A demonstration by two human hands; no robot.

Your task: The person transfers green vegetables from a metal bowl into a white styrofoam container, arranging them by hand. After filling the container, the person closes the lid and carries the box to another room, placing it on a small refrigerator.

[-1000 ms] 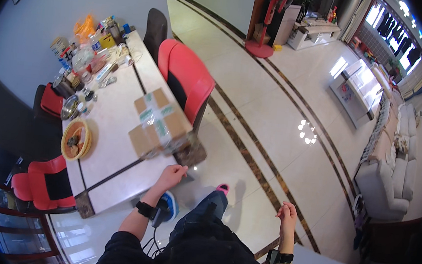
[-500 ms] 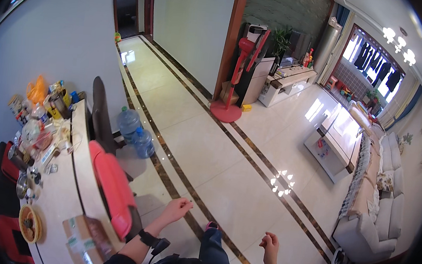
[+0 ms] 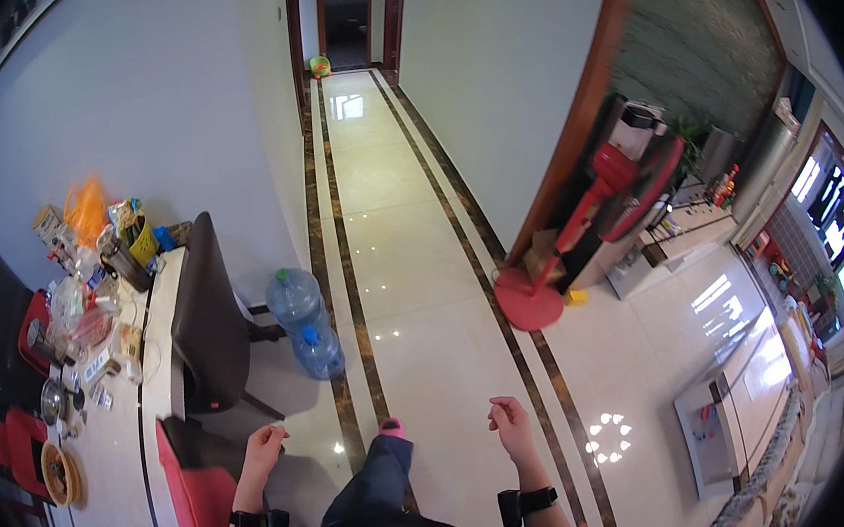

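My left hand (image 3: 264, 447) is loosely closed beside the dark and red chairs, with nothing visible in it. My right hand (image 3: 511, 424) is held over the tiled floor (image 3: 443, 366), its fingers curled and no object showing. Both wrists wear black straps with small devices. Nearest to my left hand is the red chair back (image 3: 197, 485); it appears apart from the hand. My foot in a pink shoe (image 3: 391, 427) is on the floor between the hands.
A cluttered dining table (image 3: 132, 479) stands at left, with a dark chair (image 3: 217, 316) beside it. Two large blue water bottles (image 3: 307, 319) are on the floor. A red pedestal fan (image 3: 529, 298) stands by the wall corner. A hallway runs ahead to a doorway (image 3: 346, 16); a low table (image 3: 720, 410) is at right.
My view has turned right-to-left toward the hallway and moved forward. My right hand has risen and swung ahead, while my left has dropped back.
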